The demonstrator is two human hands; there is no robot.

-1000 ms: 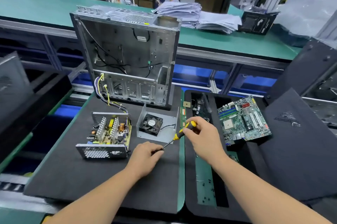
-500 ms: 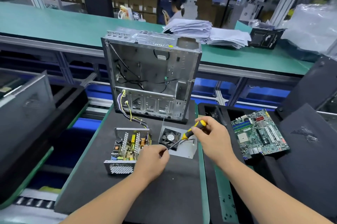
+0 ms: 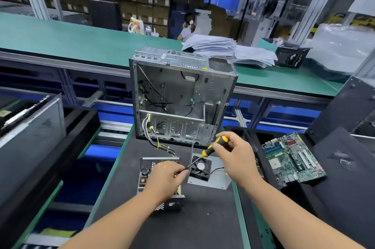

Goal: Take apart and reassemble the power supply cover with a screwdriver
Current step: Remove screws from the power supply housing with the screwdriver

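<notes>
PSU [image 3: 146, 173]: open, board and coils showing, sitting on the black mat just in front of the case, a bit left of centre. Left hand covers most of it, so only the left strip and the grille at the near end are visible.
Cover [image 3: 217, 175]: grey sheet-metal piece lying flat on the mat right beside the PSU, on its right, with one wall standing up at the back.
Fan [image 3: 200, 167]: black, mounted on the cover, thin black lead running off to the right.
Screwdriver [image 3: 211, 148]: yellow and black handle up and right, shaft slanting down-left to the left hand, passing over the fan's corner.
Right hand [image 3: 235, 157]: fingers curled round the handle, gripping it.
Left hand [image 3: 166, 177]: over the PSU, fingers pinched together at the driver's tip. Can't tell if there's a screw in there, too small.
Wires [image 3: 154, 137]: yellow, purple and black bundle going from the case down to the PSU.
Case [image 3: 182, 94]: bare metal, stands upright at the back of the mat, open side facing the camera.
Mat [image 3: 198, 218]: black, on the green-edged bench.
Motherboard [image 3: 292, 159]: green, well off to the right on a black tray.
Papers [image 3: 223, 47]: messy stack on the far green bench behind the case.
</notes>
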